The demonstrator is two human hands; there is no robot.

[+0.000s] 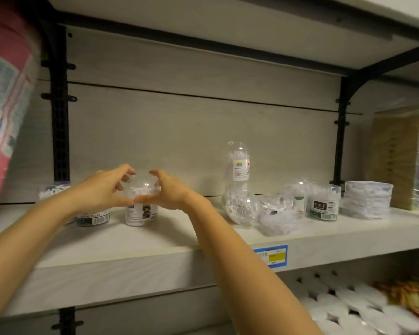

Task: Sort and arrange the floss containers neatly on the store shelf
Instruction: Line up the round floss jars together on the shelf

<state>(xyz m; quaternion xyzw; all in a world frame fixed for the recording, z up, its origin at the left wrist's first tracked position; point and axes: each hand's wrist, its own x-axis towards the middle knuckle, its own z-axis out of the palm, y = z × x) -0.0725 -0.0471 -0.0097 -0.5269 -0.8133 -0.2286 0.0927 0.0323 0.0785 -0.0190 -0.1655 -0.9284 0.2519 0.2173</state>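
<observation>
Clear plastic floss container [142, 206] with a cartoon label stands on the pale shelf [136, 247] at centre left of the frame. Both forearms reach up from the lower edge. Left hand [102, 192] and right hand [166, 193] cup its domed top from either side, fingers curled, thumbs almost meeting in front; grasp seems light. More containers [322, 201] lie jumbled at centre right
</observation>
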